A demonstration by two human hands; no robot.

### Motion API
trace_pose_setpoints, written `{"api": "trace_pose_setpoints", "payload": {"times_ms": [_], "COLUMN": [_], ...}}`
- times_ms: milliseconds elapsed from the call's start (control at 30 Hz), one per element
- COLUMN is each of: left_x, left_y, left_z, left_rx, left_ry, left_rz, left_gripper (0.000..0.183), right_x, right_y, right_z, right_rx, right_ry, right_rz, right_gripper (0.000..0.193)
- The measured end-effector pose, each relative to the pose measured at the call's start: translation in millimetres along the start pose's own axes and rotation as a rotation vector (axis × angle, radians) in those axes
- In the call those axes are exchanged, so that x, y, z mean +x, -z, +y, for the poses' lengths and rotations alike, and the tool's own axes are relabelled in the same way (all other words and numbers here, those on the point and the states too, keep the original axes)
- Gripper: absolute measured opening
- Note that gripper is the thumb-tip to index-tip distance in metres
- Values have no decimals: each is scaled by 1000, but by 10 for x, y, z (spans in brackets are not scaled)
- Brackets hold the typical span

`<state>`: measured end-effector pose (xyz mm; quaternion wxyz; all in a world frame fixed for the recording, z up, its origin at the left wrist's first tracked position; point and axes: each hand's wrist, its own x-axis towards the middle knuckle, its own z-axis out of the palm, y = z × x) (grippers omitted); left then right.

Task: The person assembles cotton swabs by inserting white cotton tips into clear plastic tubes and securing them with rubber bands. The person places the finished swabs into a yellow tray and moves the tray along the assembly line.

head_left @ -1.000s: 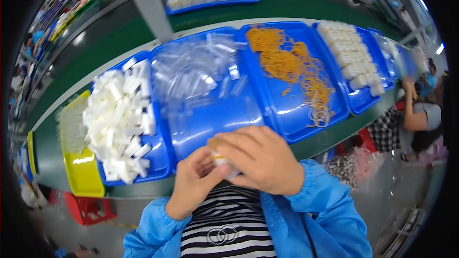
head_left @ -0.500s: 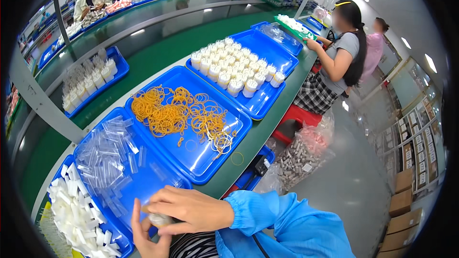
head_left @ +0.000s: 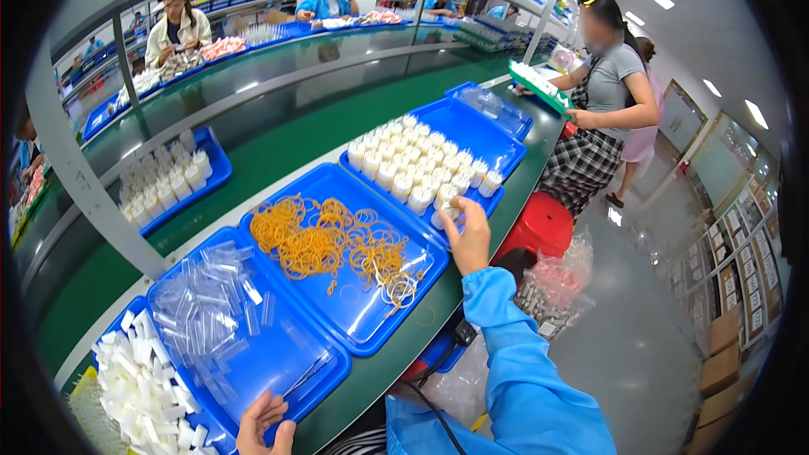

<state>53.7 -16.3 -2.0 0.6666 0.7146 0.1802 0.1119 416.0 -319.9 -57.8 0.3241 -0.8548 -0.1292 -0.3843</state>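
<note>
My right hand [head_left: 472, 240] reaches to the near edge of a blue tray [head_left: 484, 136] with rows of upright white bundles [head_left: 413, 164]. Its thumb and fingers pinch one small bundle of white pieces [head_left: 447, 212] beside the nearest row. At the lower edge, my left hand [head_left: 263, 428] is open, fingers apart, by a tray [head_left: 278, 354] of clear plastic tubes [head_left: 202, 295]. Tweezers [head_left: 308, 373] lie in that tray close to its fingertips. Between the hands is a tray with a heap of orange rubber bands [head_left: 308, 236].
White short pieces [head_left: 143, 379] fill a tray at the lower left. Another tray of bundles [head_left: 173, 185] sits across the green belt. A post [head_left: 93, 194] rises at left. To the right are a red stool [head_left: 539, 227] and a person carrying a green tray [head_left: 539, 88].
My hands were together around the bundle over the tube tray. The right hand has carried it away to the bundle tray; the left stays low, now empty. The standing person's green tray has shifted.
</note>
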Motion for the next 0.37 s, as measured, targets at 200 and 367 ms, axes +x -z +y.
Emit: {"api": "trace_pose_setpoints", "payload": {"times_ms": [200, 367], "left_x": [-14, -56], "left_y": [62, 114], "left_z": [-11, 29], "left_rx": [34, 62], "left_ry": [2, 41], "left_rz": [-13, -10], "left_gripper": [39, 38], "right_x": [268, 746], "right_y": [52, 512], "right_z": [76, 978], "right_rx": [308, 543], "right_ry": [-210, -722], "right_rz": [85, 300], "right_gripper": [26, 52]}}
